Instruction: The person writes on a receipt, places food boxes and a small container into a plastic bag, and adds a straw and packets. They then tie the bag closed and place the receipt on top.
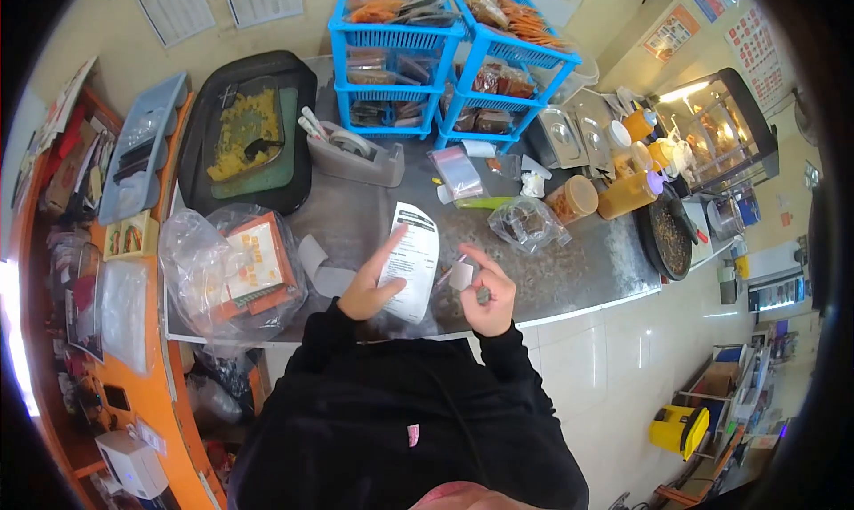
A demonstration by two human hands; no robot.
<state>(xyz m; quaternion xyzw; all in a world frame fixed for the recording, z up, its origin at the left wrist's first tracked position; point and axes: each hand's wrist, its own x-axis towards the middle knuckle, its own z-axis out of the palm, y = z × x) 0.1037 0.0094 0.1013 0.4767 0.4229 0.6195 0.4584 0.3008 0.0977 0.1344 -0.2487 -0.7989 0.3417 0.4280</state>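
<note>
While the left hand [366,289] held the printed receipt [412,259] up by its lower edge, fingers closed on it and 1 finger stretched out, the text faced the person for reading. The right hand [487,295] pinched a small paper piece [461,275], half curled; a dark item in its palm was unclear. Behind, the steel counter [578,270] carried a tape dispenser [356,157] and blue baskets [445,56], their contents blurred.
</note>
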